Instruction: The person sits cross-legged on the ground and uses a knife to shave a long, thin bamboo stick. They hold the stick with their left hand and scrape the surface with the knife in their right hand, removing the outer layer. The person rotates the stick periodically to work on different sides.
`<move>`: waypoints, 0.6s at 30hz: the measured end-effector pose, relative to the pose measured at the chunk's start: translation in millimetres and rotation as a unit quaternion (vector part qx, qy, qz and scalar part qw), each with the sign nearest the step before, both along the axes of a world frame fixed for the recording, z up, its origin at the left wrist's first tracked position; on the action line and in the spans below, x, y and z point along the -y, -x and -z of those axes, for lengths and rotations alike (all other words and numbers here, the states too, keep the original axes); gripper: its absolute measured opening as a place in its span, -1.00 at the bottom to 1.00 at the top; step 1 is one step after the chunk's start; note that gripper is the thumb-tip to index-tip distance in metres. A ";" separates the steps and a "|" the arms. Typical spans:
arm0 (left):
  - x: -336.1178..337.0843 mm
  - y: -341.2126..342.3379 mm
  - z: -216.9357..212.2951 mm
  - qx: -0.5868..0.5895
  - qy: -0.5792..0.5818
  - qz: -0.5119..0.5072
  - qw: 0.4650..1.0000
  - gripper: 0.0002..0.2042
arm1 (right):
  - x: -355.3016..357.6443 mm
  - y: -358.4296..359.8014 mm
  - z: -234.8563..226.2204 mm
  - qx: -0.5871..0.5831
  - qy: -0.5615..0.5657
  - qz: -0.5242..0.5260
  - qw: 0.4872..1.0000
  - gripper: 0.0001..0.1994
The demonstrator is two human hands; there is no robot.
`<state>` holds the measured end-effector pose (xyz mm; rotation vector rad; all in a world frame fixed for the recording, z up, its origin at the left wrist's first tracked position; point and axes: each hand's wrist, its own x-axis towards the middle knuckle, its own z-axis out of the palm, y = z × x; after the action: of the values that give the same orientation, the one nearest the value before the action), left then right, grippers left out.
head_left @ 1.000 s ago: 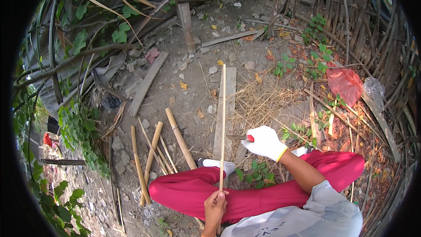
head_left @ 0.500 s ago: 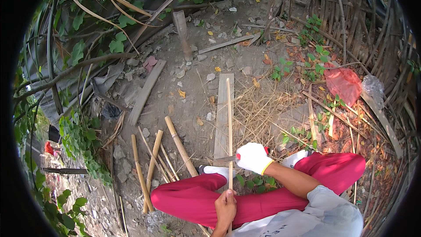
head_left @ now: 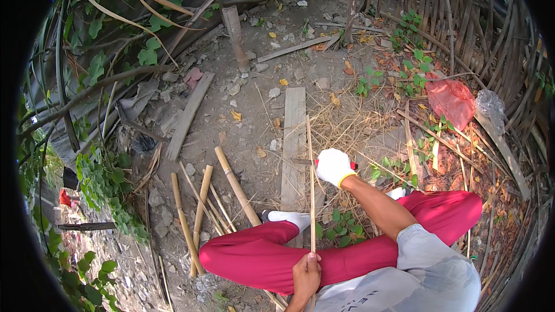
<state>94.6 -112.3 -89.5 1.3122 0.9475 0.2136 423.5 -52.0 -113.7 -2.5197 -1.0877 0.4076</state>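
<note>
My bare left hand grips the near end of a long, thin bamboo strip over my lap, thumb on top. The strip points away from me, past my feet. My right hand, in a white glove with a yellow cuff, is closed on the red handle of a knife. Its dark blade reaches left and meets the strip well beyond my knees; whether it cuts in cannot be made out. A grey wooden board lies on the ground just left of the strip.
Several bamboo poles and thin sticks lie by my left knee. Dry straw-like shavings cover ground ahead. A second plank and a wooden stake are farther left. At right are a red plastic bag and a stick fence.
My right hand with the knife has moved farther out along the strip. The strip's far end has shifted slightly right and nearer, and my left hand has moved a little right.
</note>
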 end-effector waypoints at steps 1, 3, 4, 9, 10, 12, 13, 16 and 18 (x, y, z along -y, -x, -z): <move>-0.1 -3.2 -8.2 -0.001 0.039 -0.010 0.999 -0.65 | -4.6 -3.6 -3.7 0.001 0.001 0.001 1.000 -0.71; -0.7 -4.5 -1.4 0.015 0.037 -0.008 0.999 -0.65 | -2.6 -6.8 -6.7 0.007 0.016 0.000 1.000 -0.71; -1.3 -3.4 3.1 0.024 0.036 -0.007 0.999 -0.65 | -3.2 -5.2 -4.1 -0.001 0.020 0.005 1.000 -0.71; -26.8 17.0 5.9 -0.026 -0.052 0.024 0.998 -0.65 | -31.0 -10.9 12.5 0.006 0.012 0.019 1.000 -0.70; -24.8 22.1 2.1 -0.029 -0.031 0.032 0.999 -0.66 | -38.2 -11.0 18.5 0.014 0.009 0.024 1.000 -0.70; -14.2 42.7 -14.1 -0.036 0.011 0.051 0.998 -0.66 | -41.6 -45.2 24.0 -0.008 -0.035 0.142 0.989 -0.73; -4.8 60.2 -22.4 -0.082 0.000 0.043 0.996 -0.60 | -44.0 -50.5 19.8 0.020 -0.017 0.085 0.996 -0.74; -12.0 78.7 -30.2 -0.119 -0.016 0.011 0.993 -0.68 | -35.7 -57.5 20.7 0.079 0.019 0.039 0.996 -0.75; -9.0 94.3 -2.2 -0.086 -0.039 0.031 0.995 -0.71 | -36.1 -56.8 26.6 0.110 0.029 0.033 0.993 -0.75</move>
<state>0.3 -103.3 -87.3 1.4465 1.0504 0.0904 480.4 -15.9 -140.4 -2.6940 -1.0799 0.1489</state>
